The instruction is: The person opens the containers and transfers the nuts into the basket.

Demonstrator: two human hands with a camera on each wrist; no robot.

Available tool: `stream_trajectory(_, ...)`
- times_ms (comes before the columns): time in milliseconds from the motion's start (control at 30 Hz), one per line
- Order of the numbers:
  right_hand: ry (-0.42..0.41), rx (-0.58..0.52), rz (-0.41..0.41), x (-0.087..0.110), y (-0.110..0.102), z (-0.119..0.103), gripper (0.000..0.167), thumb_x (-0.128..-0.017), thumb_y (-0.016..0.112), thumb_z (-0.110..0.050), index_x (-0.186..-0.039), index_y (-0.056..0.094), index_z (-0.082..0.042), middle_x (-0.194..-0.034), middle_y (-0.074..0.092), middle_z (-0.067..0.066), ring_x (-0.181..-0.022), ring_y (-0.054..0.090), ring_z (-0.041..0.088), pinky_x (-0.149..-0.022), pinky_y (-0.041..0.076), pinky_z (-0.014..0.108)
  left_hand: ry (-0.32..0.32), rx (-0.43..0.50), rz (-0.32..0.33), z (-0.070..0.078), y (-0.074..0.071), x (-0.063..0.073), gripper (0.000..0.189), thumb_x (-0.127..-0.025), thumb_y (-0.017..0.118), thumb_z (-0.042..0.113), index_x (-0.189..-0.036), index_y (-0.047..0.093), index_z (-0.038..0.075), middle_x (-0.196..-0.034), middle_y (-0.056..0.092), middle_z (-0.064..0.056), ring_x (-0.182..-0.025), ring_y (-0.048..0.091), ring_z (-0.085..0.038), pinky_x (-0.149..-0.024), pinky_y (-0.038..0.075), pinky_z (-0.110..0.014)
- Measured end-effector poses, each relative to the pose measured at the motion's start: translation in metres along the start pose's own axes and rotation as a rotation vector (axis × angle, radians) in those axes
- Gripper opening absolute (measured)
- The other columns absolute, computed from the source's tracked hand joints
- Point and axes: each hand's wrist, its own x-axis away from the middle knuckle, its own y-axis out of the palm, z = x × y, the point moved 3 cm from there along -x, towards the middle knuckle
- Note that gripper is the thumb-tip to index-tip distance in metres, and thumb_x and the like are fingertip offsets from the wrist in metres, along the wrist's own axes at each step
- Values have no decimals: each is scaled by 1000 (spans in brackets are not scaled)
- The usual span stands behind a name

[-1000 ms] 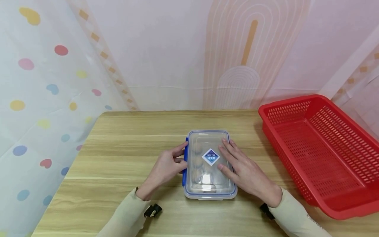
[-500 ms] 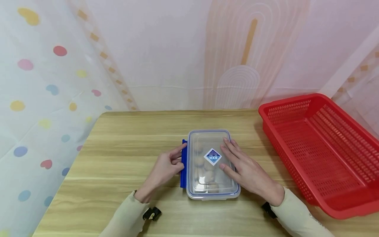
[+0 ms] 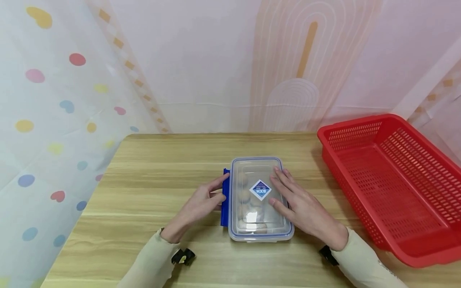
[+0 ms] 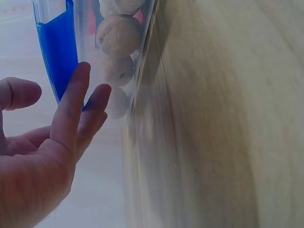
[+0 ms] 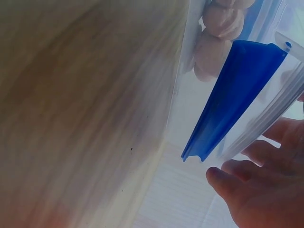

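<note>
A clear plastic food container (image 3: 261, 232) with a lid and a blue-lined rim lies on the table, a diamond label (image 3: 261, 190) on top. Several walnuts (image 4: 118, 37) show through its side. Along its left side the blue latch (image 3: 225, 204) stands out from the wall. My left hand (image 3: 199, 202) touches that latch with extended fingers; its thumb is apart from it in the left wrist view. My right hand (image 3: 302, 204) rests its spread fingers on the lid's right part. Another blue latch (image 5: 235, 99) hangs angled away from the wall in the right wrist view.
A red perforated plastic basket (image 3: 387, 244) stands at the right of the wooden table (image 3: 165, 160), near my right forearm. A patterned cloth (image 3: 201, 64) hangs behind the table and along its left side.
The left latch has swung outward from the container's side. The container has shifted slightly right, and my right hand has stayed on the lid.
</note>
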Motion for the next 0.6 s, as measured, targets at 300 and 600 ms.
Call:
stream_trajectory(300, 33, -9, -11, -1, 0, 0, 70, -105, 57, -48, -160, 38, -8, -172, 19, 6, -157, 19, 34, -121, 28, 55, 3, -23, -9, -4, -1, 0, 67, -98, 50, 0, -162, 31, 4, -163, 33, -27, -128, 60, -40, -91, 60, -38)
stream_trajectory(600, 49, -2, -6, 0, 1, 0, 71, -105, 57, -49, -160, 38, -9, -172, 20, 6, -156, 21, 36, -121, 29, 57, 21, -55, 19, -7, -2, 2, 77, -96, 51, 1, -165, 17, 1, -159, 37, -28, -128, 60, -41, -95, 59, -38)
